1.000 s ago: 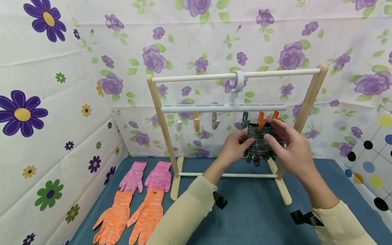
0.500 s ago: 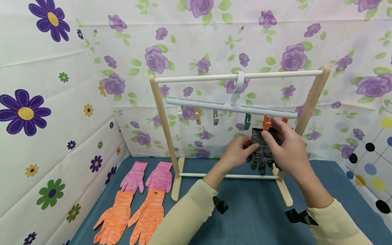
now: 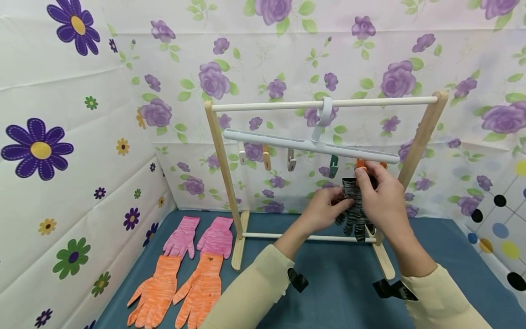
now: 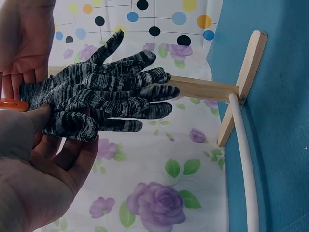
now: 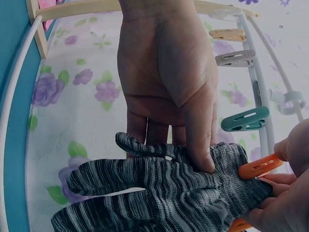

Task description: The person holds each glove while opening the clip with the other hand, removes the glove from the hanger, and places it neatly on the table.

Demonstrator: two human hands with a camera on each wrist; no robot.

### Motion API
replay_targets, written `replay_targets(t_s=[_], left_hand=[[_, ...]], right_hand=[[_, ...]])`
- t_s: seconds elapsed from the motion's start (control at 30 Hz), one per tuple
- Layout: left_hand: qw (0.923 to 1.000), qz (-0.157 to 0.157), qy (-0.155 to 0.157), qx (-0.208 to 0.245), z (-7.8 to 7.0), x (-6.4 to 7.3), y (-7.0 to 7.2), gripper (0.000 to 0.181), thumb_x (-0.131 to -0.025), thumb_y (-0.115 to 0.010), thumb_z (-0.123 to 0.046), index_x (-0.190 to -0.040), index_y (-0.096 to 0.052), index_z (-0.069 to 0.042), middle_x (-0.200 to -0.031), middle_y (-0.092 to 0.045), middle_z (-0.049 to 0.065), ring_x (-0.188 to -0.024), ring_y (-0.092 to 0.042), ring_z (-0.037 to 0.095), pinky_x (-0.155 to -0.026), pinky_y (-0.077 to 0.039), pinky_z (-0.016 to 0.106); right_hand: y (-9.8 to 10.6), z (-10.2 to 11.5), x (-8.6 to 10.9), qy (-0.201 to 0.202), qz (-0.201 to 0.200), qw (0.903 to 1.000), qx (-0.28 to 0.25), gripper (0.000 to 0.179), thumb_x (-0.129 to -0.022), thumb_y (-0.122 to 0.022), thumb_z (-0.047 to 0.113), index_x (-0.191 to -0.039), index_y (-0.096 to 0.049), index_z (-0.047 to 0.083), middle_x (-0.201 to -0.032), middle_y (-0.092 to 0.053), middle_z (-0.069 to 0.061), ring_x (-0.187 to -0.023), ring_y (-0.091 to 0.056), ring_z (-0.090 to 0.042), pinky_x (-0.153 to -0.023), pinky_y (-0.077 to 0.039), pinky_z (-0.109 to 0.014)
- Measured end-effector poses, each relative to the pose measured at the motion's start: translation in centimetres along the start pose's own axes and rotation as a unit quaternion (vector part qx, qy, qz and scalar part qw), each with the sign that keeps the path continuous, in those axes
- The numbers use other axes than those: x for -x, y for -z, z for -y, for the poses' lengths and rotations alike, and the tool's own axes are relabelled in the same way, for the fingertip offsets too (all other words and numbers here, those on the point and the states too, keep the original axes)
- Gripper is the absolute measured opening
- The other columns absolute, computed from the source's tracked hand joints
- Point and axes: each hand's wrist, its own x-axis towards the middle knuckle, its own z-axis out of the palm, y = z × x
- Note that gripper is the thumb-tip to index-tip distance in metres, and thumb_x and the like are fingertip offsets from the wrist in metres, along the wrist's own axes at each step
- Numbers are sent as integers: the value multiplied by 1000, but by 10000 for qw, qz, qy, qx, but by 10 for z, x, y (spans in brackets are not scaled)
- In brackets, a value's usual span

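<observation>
A pair of black-and-grey knit gloves (image 4: 106, 92), layered together, hangs under the right end of a light grey hanger (image 3: 279, 140). My left hand (image 3: 322, 210) pinches their side edge, thumb in front and fingers behind. At the cuff, my right hand (image 3: 382, 196) pinches an orange clothespin (image 5: 260, 166) between thumb and fingers. That clothespin overlaps the cuff in the right wrist view. A second orange clothespin (image 3: 383, 164) shows behind the right hand. Just left of the cuff hangs a green clothespin (image 3: 334, 167), holding nothing.
The hanger hooks over the top bar of a wooden rack (image 3: 423, 132). White, tan and grey clothespins (image 3: 291, 160) hang along its left half. Two pink gloves (image 3: 216, 237) and two orange gloves (image 3: 201, 285) lie on the blue cloth (image 3: 328, 288) at left.
The hanger has gone from level to sloping down at its right end. The gloves have come lower, and my right hand has moved from their side onto the orange clothespin.
</observation>
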Motion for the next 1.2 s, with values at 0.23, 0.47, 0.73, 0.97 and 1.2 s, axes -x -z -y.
replay_targets(t_s=[0.23, 0.47, 0.73, 0.97, 1.2], left_hand=[[10000, 39, -81, -26, -2, -1, -3, 25, -110, -63, -23, -88, -63, -11, -68, -50, 1, -56, -45, 13, -54, -37, 23], [9997, 106, -201, -95, -4, -3, -5, 23, -111, -60, -25, -92, -66, -13, -71, -54, 0, -59, -48, 11, -55, -39, 22], [9998, 65, -203, -47, -7, -5, -6, 20, -112, -59, -26, -102, -71, -14, -75, -60, -3, -61, -49, 10, -56, -40, 22], [9997, -102, 184, -146, -10, -6, -7, 20, -111, -59, -30, -108, -73, -15, -81, -64, -6, -65, -54, 11, -59, -43, 24], [9990, -185, 248, -328, -13, -6, -7, 22, -111, -60, -30, -113, -73, -13, -84, -64, -8, -69, -56, 10, -61, -45, 24]], right_hand=[[-2, -1, 1, 31, -476, 9987, -174, 49, -111, -56, 39, -146, -63, 6, -112, -72, -16, -90, -61, -16, -71, -44, -20], [-2, -1, 2, 7, -892, 9957, -234, 46, -109, -63, 37, -140, -66, 3, -114, -75, -16, -93, -65, -11, -75, -46, -15], [-2, -4, 3, 192, -1345, 9906, -172, 43, -107, -68, 33, -136, -68, 1, -118, -76, -17, -103, -72, -29, -79, -43, -10], [-4, -7, 1, 332, -1685, 9850, -183, 39, -105, -71, 30, -132, -71, 2, -113, -77, -14, -99, -70, -8, -79, -44, -9], [-5, -10, -3, 430, -1853, 9810, -393, 34, -103, -73, 26, -127, -74, 1, -106, -78, -12, -89, -62, 11, -80, -47, -8]])
